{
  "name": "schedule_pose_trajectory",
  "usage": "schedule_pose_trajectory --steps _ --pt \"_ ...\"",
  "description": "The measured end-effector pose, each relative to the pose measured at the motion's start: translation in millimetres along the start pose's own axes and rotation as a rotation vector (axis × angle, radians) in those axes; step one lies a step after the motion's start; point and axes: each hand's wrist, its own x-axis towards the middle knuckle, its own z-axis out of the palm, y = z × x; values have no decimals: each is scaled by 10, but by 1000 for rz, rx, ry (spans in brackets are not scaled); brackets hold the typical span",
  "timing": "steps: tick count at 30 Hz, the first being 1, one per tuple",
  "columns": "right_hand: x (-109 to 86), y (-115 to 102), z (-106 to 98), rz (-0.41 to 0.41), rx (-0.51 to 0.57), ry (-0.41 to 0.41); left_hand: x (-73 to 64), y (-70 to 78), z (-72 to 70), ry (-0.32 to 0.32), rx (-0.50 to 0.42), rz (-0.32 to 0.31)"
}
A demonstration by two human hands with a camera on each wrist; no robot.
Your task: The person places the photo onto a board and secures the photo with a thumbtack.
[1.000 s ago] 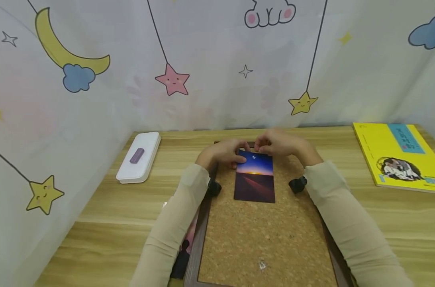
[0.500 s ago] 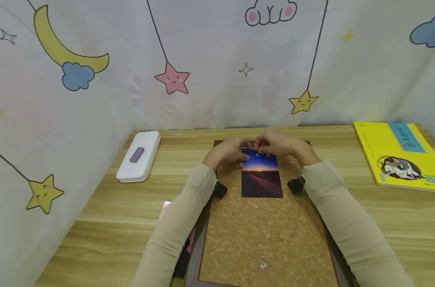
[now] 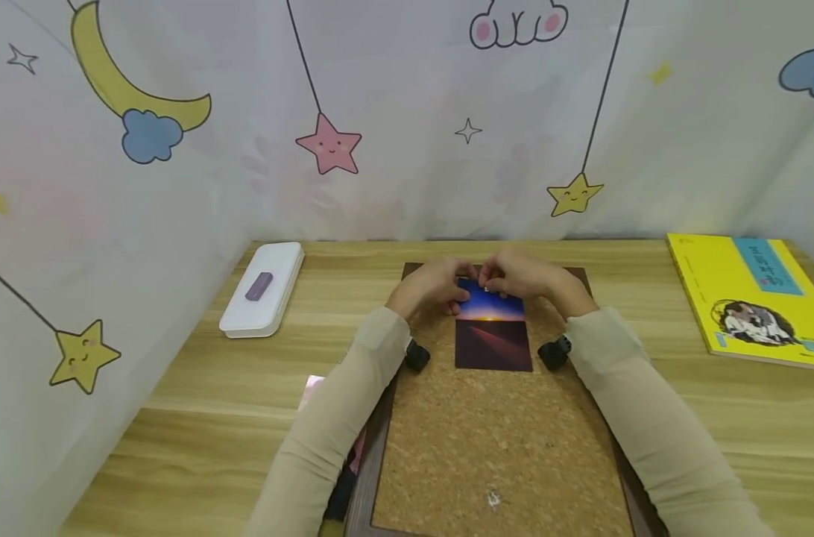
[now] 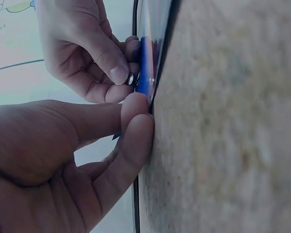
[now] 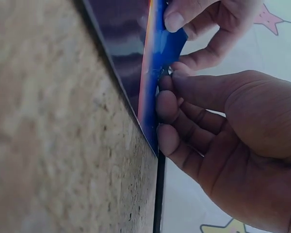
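A photo card [image 3: 493,347] with a blue sky above a dark sunset ground lies near the far end of a framed cork board [image 3: 494,432]. My left hand [image 3: 432,289] pinches the card's upper left edge between thumb and finger. At the top middle of the card, my right hand [image 3: 526,274] pinches a small, shiny, clear push pin [image 4: 130,79] between thumb and fingertips. The pin's point is hidden, so how deep it sits cannot be told. The right hand's other fingertips [image 5: 168,138] rest against the card in the right wrist view.
A clear shiny piece [image 3: 493,497] sits on the near part of the board. A white case [image 3: 259,309] bearing a small purple block [image 3: 259,286] is at left. The yellow book [image 3: 749,298] lies at right. Pinkish sheets [image 3: 311,388] show partly under the left arm.
Both the card and my left hand have shifted to the right and the card has straightened. My right hand's fingertips have come down onto its top middle. The view has tilted slightly.
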Motion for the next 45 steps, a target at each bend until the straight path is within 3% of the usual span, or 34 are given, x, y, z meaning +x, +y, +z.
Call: schedule_pose_trajectory --steps 11,17,23,34,45 --pt "-11 -22 1 36 -50 8 28 33 -1 -6 -3 -4" --pt "2 -27 -18 38 -88 61 30 70 -23 24 34 -6" --pt "-7 -24 -19 107 -76 63 24 79 -20 14 46 5" --pt "-12 -67 -29 264 -112 83 49 108 -38 16 144 14" --pt "19 -24 41 286 -82 77 30 46 18 51 285 78"
